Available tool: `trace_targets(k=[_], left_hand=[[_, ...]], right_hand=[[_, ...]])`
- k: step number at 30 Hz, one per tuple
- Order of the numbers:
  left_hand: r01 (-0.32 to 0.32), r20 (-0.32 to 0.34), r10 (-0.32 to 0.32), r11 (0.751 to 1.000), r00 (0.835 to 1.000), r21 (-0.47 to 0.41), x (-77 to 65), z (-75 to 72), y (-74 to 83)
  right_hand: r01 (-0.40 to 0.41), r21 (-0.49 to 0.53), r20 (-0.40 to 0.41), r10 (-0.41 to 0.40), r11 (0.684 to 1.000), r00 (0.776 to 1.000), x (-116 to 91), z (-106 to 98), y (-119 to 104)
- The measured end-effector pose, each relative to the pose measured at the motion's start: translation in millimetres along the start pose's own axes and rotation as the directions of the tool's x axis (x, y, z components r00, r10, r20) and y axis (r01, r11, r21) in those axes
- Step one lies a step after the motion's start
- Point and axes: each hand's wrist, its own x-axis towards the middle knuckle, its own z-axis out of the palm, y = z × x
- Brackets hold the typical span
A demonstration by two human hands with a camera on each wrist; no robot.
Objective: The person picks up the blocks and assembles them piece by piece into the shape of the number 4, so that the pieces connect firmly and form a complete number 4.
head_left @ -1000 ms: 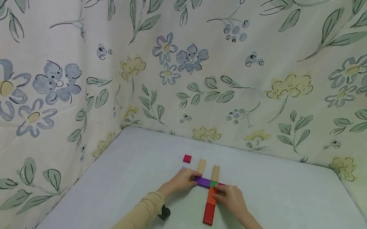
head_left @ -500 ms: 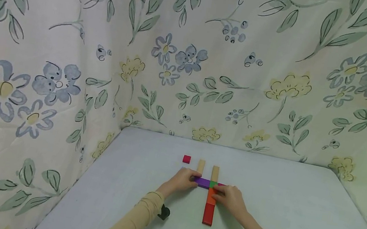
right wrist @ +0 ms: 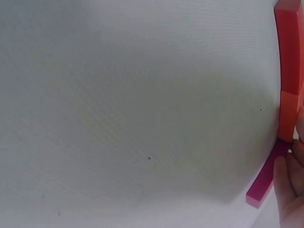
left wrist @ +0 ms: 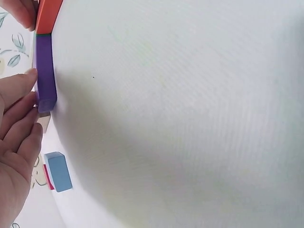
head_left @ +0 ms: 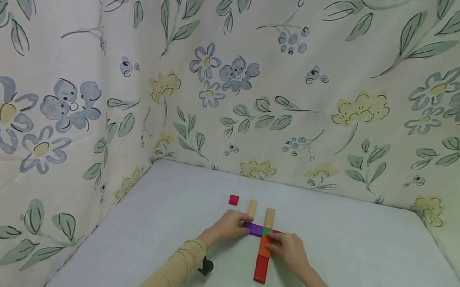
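Several coloured blocks lie in a cross-like row on the white table. My left hand pinches the outer end of a purple block, with the thumb on its near side. My right hand rests its thumb and a fingertip at an orange block and the small green block joined to it; its grip is partly hidden. A magenta block runs out under the right fingers, mostly hidden from the head view. A red block continues the line below the orange one.
Two natural wood blocks, one on the left and one on the right, stretch away behind the row. A red cube lies at the back left, beside a light blue block. Floral cloth hangs behind the table.
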Motion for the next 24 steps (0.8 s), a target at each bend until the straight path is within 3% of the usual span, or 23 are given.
trace_targets(k=[7,14,24], left_hand=[[-0.036,-0.014,0.035,0.998,0.999,-0.057,-0.7,-7.3,4.2],[-0.023,-0.044,0.018,0.992,0.999,-0.122,-1.4,-18.3,3.9],[-0.022,-0.116,0.002,0.986,0.993,-0.168,-3.8,-39.3,-9.9]], right_hand=[[-0.011,-0.002,0.010,0.011,1.000,1.000,1.4,-1.3,1.3],[-0.021,0.003,0.024,0.021,1.000,0.999,2.4,-0.7,1.7],[-0.047,0.011,0.029,0.047,0.999,0.998,0.8,-0.8,-2.1]])
